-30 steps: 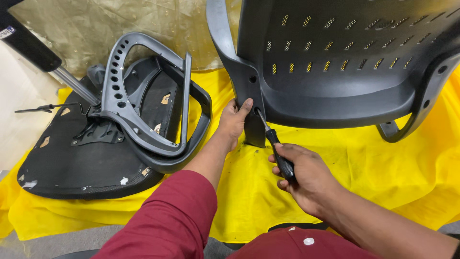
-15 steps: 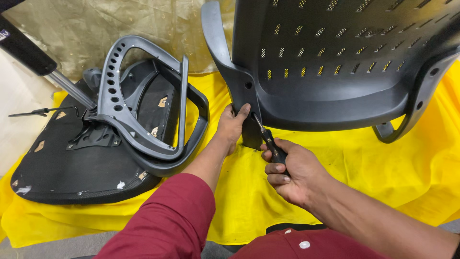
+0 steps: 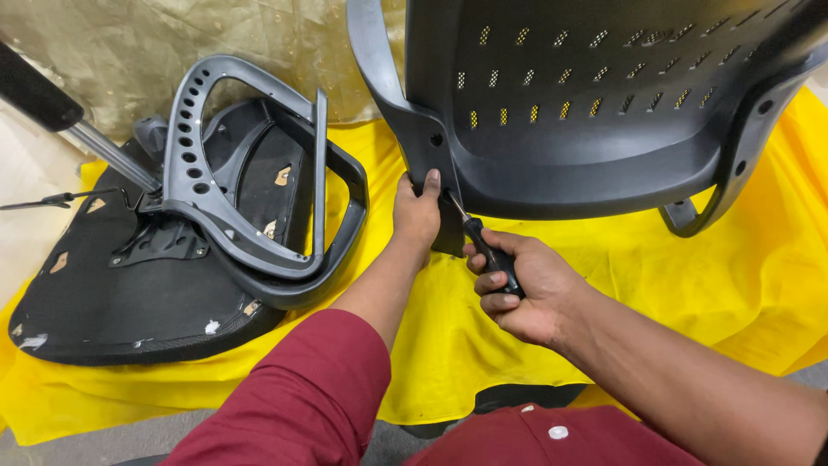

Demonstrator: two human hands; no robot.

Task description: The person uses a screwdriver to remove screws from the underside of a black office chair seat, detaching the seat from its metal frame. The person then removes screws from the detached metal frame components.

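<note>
Shifted a bit since a second ago: chair back [image 3: 586,129] now sits higher and further left in view, right hand [image 3: 522,293] pulled in closer to the bracket, left hand [image 3: 417,216] slid up so the fingertips press flat on the plastic.

Left hand resting against the lower left corner of the chair back, right by the lower screw hole, fingers loosely curled round the edge of the bracket, thumb side tucked behind. Steadying, not clamping hard.

Right hand wrapped tight round the black handle of a screwdriver [image 3: 487,250], all fingers closed on it. Shaft angled up and left, tip going in at the bracket just beside the left hand. Can't tell if the tip is seated in a screw, too small and partly hidden.

Chair back standing upright on a yellow cloth [image 3: 690,276], slotted panel facing the camera, curved side arms on both edges.

Off to the left, well apart: upside-down seat [image 3: 121,293] lying on the same cloth, with a grey armrest frame [image 3: 250,173] leaning on top of it, plus a gas cylinder [image 3: 78,129] sticking out toward the top left corner. Red sleeve [image 3: 302,388] in the foreground.
</note>
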